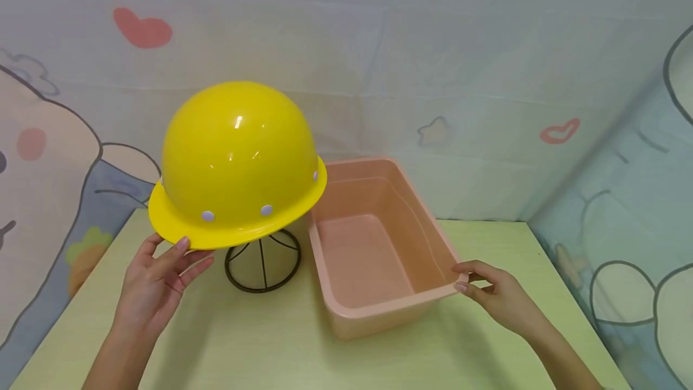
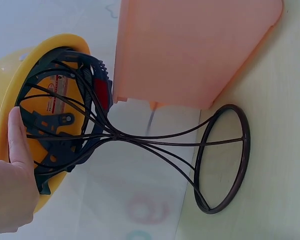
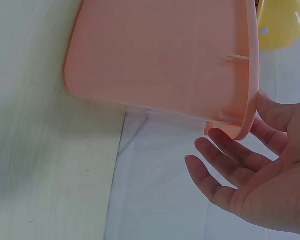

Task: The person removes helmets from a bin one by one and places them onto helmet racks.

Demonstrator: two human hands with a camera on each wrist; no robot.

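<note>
A yellow hard hat (image 1: 238,155) sits tilted over a black wire stand (image 1: 262,263), whose round base rests on the table. My left hand (image 1: 157,275) pinches the hat's brim, thumb on top and fingers beneath. In the left wrist view, the stand's wires (image 2: 115,136) run up into the hat, beside its dark inner harness (image 2: 55,135). To the right stands a pink plastic basin (image 1: 357,257) with nothing in it. My right hand (image 1: 500,297) pinches the rim at its near right corner; the right wrist view shows the other fingers (image 3: 225,162) loosely spread below the rim.
The pale wooden table (image 1: 260,342) runs back to a wall hung with printed cloth (image 1: 460,65) showing hearts and cartoon figures. A second cloth-covered side (image 1: 622,215) closes off the right. The basin stands close beside the wire stand.
</note>
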